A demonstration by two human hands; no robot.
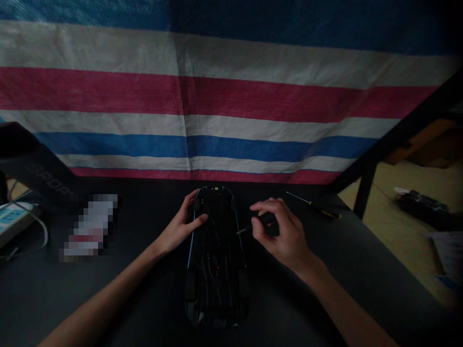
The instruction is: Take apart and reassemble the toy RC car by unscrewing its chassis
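Note:
A toy car (217,250) lies upside down on the dark table, its black underside up and all its wheels showing at the sides. Wrapped around its far left edge is my left hand (183,222), with the thumb on the underside. To the right of the car, my right hand (280,229) pinches a screwdriver (244,231) with a thin metal shaft. The shaft points left, its tip at or just above the car's right edge; whether it touches I cannot tell. My fingers partly hide the dark handle.
A second screwdriver (318,208) with a black and yellow handle lies at the right on the table (144,294). Left are a pixelated item (92,226), a power strip (16,221) with a cable, and a dark object lettered SPORT (43,168). Behind hangs a striped sheet (231,101).

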